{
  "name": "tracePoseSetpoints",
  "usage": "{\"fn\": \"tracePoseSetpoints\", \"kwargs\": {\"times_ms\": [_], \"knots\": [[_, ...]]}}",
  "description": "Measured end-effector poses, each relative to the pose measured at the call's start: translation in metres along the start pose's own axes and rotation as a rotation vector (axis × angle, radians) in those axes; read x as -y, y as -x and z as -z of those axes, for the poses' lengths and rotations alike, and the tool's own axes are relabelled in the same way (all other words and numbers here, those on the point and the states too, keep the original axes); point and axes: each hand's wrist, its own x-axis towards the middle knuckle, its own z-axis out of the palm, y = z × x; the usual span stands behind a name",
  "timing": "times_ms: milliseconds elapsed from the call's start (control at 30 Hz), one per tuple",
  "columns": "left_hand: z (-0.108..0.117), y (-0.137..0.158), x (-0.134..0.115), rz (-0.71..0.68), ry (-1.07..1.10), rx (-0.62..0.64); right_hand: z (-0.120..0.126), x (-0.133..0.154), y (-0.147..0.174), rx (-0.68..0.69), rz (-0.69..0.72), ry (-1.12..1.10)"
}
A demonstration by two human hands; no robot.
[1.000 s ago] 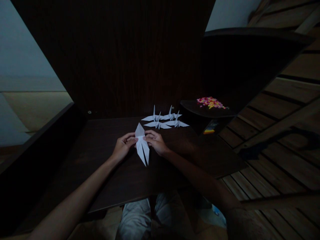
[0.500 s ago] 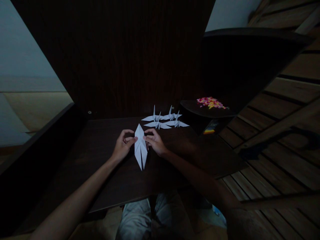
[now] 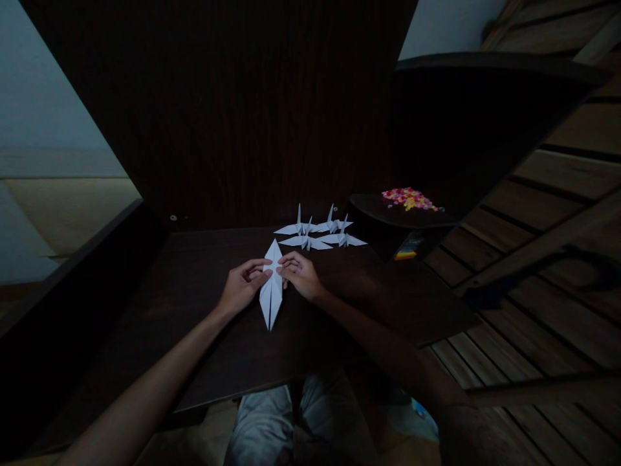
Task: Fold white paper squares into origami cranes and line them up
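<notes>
A white sheet of folded origami paper (image 3: 271, 301), long and diamond-shaped with a slit down its lower half, is held between my hands above the dark desk (image 3: 204, 362). My left hand (image 3: 244, 279) pinches its left edge, thumb and index finger on the front face. On the right edge, my right hand (image 3: 298, 275) grips it the same way, its other fingers curled and partly hidden. Just beyond the paper's upper tip stand several white paper cranes (image 3: 306, 243) in two rows, wings spread and necks pointing up.
To the right, a rounded low shelf (image 3: 369, 210) bears a heap of small pink, red and yellow pieces (image 3: 410, 199). Under it sits a small item with a yellow edge (image 3: 406, 254). A tall dark panel (image 3: 242, 116) closes off the back, and a dark side board (image 3: 72, 259) the left.
The folded paper has tilted slightly, its top moving right and its bottom left. My left fingers have come farther over its face, and the slit looks narrower.
</notes>
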Motion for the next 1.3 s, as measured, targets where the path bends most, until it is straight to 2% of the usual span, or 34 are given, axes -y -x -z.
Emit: {"fn": "tracePoseSetpoints", "kwargs": {"times_ms": [200, 367, 600, 700, 800, 1033, 1200, 1300], "knots": [[-0.001, 0.000, 0.002, -0.019, 0.019, 0.013, 0.000, -0.001, 0.000, -0.039, 0.019, 0.039], [-0.001, -0.002, 0.009, -0.026, -0.103, -0.012, 0.002, -0.008, -0.001, -0.081, 0.013, 0.107], [0.007, -0.008, 0.015, -0.117, -0.565, 0.003, 0.005, -0.004, 0.002, 0.004, 0.020, 0.593], [0.009, -0.008, 0.013, -0.132, -0.747, 0.057, 0.004, -0.001, 0.004, 0.053, 0.124, 0.819], [0.010, -0.008, 0.013, -0.218, -0.847, 0.093, 0.004, -0.003, 0.005, 0.051, 0.250, 0.978], [0.012, -0.006, 0.012, -0.316, -0.929, 0.166, 0.009, -0.007, 0.005, 0.183, 0.414, 1.059], [0.015, -0.002, 0.008, -0.428, -1.003, 0.253, 0.009, -0.007, 0.004, 0.215, 0.438, 1.080], [0.016, -0.003, 0.007, -0.465, -1.026, 0.300, 0.007, -0.005, 0.004, 0.244, 0.391, 1.127]]}}
